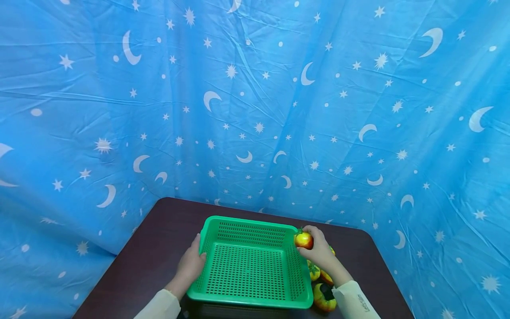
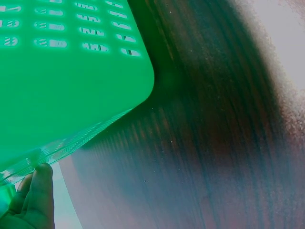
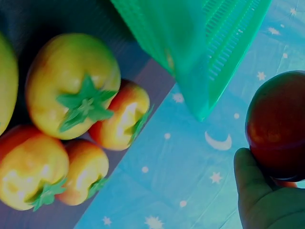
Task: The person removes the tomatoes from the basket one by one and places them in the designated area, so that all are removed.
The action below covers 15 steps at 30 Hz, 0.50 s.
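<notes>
A green plastic basket (image 1: 247,270) with slotted walls stands on the dark table, nothing inside it. At its left side my left hand (image 1: 190,264) grips the wall, thumb over the rim; in the left wrist view the fingers (image 2: 42,191) touch the basket's outside. My right hand (image 1: 318,250) holds a red-and-yellow tomato (image 1: 304,240) with a green stem top, near the basket's right rim at the far corner. That tomato (image 3: 281,124) looks dark red in the right wrist view. Below that hand, several more tomatoes (image 3: 74,86) lie beside the basket.
The dark brown table (image 1: 159,239) has rounded far corners. Behind and around it hangs a blue curtain (image 1: 255,110) printed with white moons and stars. The loose tomatoes (image 1: 324,297) sit close against the basket's right wall.
</notes>
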Available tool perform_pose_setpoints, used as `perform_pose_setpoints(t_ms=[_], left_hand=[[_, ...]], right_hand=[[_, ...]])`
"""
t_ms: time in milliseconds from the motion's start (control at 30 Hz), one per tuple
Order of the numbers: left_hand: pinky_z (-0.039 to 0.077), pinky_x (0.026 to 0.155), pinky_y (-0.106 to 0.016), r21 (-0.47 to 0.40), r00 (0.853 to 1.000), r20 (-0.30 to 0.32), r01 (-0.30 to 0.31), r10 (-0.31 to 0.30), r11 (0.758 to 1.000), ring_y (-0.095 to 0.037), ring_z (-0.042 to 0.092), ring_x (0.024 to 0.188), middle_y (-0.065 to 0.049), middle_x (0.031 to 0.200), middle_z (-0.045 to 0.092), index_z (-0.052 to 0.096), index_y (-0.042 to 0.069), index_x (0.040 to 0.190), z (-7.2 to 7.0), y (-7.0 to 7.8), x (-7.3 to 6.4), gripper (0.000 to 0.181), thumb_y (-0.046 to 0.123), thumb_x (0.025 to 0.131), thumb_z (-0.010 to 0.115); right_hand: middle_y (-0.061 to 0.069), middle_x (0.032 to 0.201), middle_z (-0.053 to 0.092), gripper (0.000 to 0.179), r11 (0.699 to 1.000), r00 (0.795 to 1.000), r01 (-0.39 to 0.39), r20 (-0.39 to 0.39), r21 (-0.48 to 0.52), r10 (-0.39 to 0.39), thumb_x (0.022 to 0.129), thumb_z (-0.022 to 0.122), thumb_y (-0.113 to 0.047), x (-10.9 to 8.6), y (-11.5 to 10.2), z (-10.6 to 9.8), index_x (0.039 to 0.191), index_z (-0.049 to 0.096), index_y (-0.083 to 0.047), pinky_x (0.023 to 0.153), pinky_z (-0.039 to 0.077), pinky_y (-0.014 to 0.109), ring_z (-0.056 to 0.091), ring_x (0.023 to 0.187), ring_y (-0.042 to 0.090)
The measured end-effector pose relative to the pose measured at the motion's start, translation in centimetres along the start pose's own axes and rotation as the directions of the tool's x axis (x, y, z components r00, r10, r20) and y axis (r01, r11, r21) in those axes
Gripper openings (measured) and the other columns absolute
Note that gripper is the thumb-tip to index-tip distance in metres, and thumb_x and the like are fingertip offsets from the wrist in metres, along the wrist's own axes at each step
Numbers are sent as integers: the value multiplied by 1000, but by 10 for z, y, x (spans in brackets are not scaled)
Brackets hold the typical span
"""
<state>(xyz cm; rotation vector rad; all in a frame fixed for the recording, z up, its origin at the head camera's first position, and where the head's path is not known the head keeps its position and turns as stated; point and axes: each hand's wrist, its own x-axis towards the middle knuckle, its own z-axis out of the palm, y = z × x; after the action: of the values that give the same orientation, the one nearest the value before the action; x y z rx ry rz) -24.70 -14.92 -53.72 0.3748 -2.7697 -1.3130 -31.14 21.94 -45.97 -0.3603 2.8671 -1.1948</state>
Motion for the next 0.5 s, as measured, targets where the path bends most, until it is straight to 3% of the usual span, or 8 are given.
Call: perform_pose_setpoints(t_ms=[500], left_hand=[[43, 93, -61, 8, 1000, 4, 18, -18, 1000, -47, 38, 130, -29, 147, 32, 6, 6, 152, 1, 2, 0, 69, 13, 96, 47]], right_hand=[[15, 127, 44, 57, 997, 998, -56, -40, -44, 55, 80, 70, -17, -16, 27, -20, 128, 41, -8, 78, 52, 34, 50, 101, 25]])
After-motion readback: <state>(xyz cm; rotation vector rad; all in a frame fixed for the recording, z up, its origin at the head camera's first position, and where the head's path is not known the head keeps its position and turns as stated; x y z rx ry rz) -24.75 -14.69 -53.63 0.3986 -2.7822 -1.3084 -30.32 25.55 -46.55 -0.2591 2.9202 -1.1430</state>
